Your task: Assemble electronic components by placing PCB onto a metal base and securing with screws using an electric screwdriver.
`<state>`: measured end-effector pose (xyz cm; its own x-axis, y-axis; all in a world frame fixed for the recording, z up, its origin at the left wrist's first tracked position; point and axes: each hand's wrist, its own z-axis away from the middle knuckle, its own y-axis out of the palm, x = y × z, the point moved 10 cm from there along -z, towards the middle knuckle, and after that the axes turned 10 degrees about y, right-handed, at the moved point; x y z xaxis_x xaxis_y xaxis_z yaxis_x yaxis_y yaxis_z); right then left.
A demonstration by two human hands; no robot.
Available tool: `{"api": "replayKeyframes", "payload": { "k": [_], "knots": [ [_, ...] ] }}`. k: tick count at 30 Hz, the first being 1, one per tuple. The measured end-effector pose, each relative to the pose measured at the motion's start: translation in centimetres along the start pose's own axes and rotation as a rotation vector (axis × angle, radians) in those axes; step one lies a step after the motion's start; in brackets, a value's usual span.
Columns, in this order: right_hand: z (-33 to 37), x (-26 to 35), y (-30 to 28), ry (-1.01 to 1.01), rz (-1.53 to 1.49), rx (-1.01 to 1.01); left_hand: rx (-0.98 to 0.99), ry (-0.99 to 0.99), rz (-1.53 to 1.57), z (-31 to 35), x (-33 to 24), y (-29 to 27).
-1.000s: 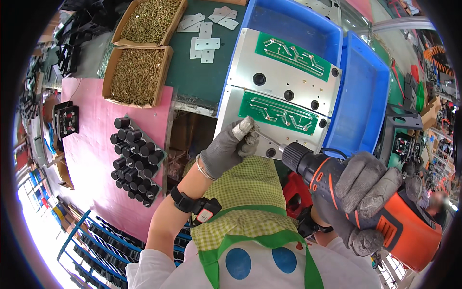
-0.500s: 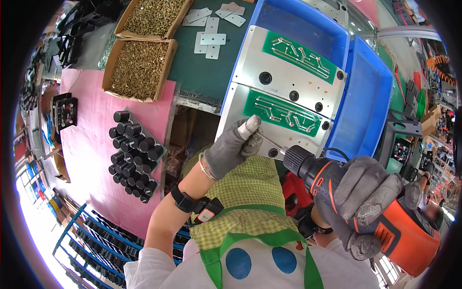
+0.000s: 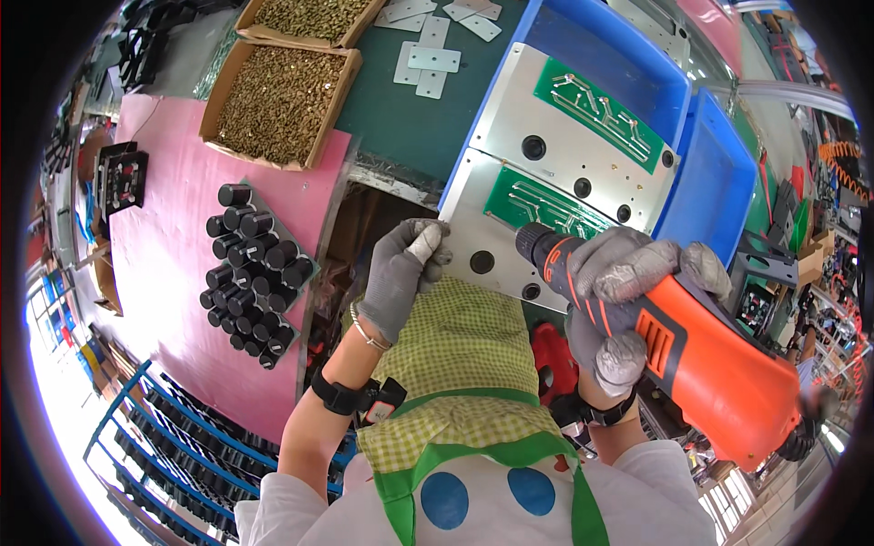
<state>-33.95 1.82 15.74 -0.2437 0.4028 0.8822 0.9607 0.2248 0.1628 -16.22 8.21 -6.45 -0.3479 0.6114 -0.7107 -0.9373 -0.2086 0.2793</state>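
Observation:
My right hand [image 3: 628, 278], in a grey glove with silvery fingertips, is wrapped round an orange and black cordless drill [image 3: 719, 364]. From its black chuck a thin bit points left to the near left corner of a green circuit board [image 3: 537, 206]. That board sits on the nearer metal panel [image 3: 460, 235], which has round black parts. Beside this panel's left edge is my gloved left hand [image 3: 401, 273], thumb and fingers pinched together; whatever they hold is hidden. A second metal panel [image 3: 496, 118], bearing another circuit board [image 3: 601, 111], lies just beyond. Both rest across a blue bin [image 3: 674, 77].
Another blue bin [image 3: 728, 173] stands at the right. Two cardboard trays of small brass-coloured parts, one nearer [image 3: 341, 109], stand back left by loose metal plates [image 3: 433, 59]. Black cylindrical parts [image 3: 250, 264] cluster on the pink surface [image 3: 164, 273]. A blue rack [image 3: 173, 446] is lower left.
My left hand has moved left, away from the drill bit. The drill has swung so its bit now reaches the nearer circuit board's corner. The view has shifted slightly.

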Motion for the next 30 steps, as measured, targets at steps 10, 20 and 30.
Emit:
{"api": "replayKeyframes", "payload": {
  "k": [10,20,30],
  "knots": [
    [-0.5,-1.2,4.3,0.157,0.103,0.352,0.099,0.013,0.351,-1.3,0.5,-0.5],
    [-0.3,-1.2,5.2,0.067,0.057,0.135,0.166,0.004,0.515,-1.9,2.0,-1.0],
    [-1.2,-1.3,5.9,0.091,0.304,0.345,0.139,0.015,0.561,-1.9,2.2,-1.0]
  ]
}}
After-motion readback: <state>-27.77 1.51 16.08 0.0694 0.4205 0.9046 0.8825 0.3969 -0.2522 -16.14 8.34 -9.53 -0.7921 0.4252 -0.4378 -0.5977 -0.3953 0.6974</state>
